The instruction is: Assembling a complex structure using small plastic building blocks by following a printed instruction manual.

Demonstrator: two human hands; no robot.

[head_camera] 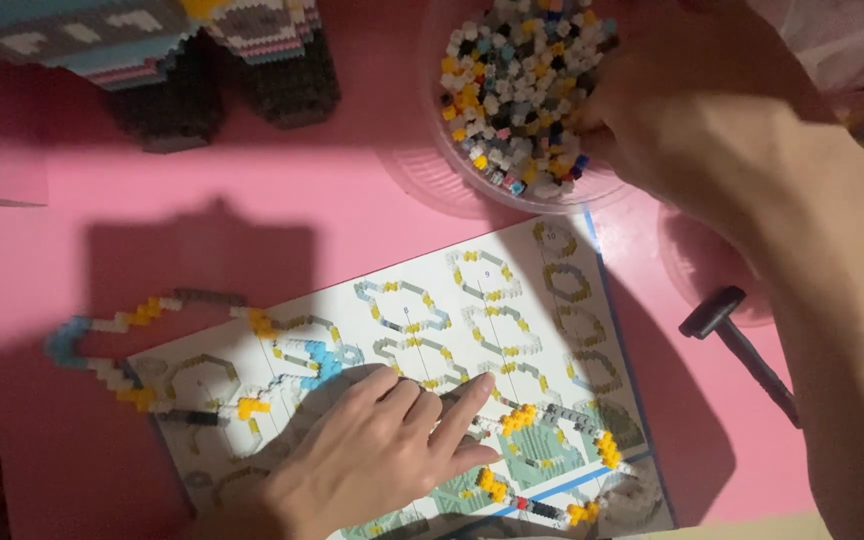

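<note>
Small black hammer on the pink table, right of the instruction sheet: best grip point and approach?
Take the hammer by its thin handle, mid-length, coming straight down from above. It lies flat on the pink table, head toward the bowl, handle running down-right. The middle of the handle shows bare table on both sides; its lower end runs under the right hand's forearm.

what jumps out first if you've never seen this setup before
The clear bowl heaped with tiny coloured bricks at top centre, with the right hand dug into it. Below, the left hand lies flat on an instruction sheet printed with ring shapes, a half-built brick ring resting partly on it. All sits on a bright pink table.
</note>
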